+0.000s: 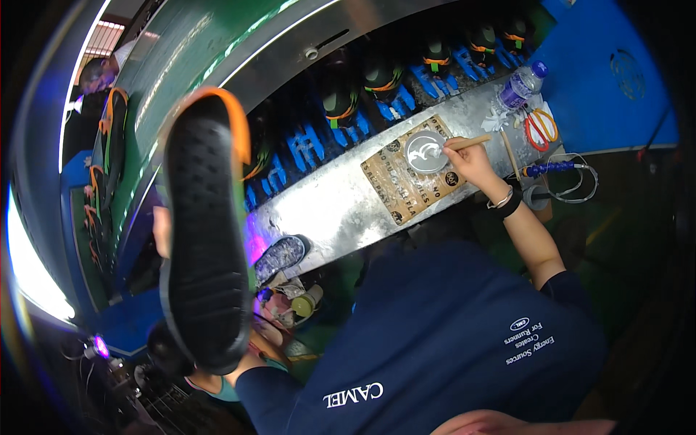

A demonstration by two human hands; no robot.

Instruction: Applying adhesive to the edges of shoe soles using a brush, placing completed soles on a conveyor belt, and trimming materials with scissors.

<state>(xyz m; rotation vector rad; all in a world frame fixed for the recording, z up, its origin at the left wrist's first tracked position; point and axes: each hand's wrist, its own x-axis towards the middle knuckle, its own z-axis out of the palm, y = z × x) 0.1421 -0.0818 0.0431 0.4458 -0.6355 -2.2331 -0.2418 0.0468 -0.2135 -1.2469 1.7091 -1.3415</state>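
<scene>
Fingers [162, 243] of our raised left hand [161, 226] gripped an orange-edged black shoe [206, 239]; our right hand [471, 163], elbow bent, pinched a tan wooden stick [475, 141] at a round translucent dish [428, 167].

We look through one wide fisheye camera worn on the head, facing steeply down over the navy T-shirt [449, 312] onto the metal workbench [330, 217] at middle range; the black shoe sole [206, 217] stands much nearer our lens, left of centre.
</scene>
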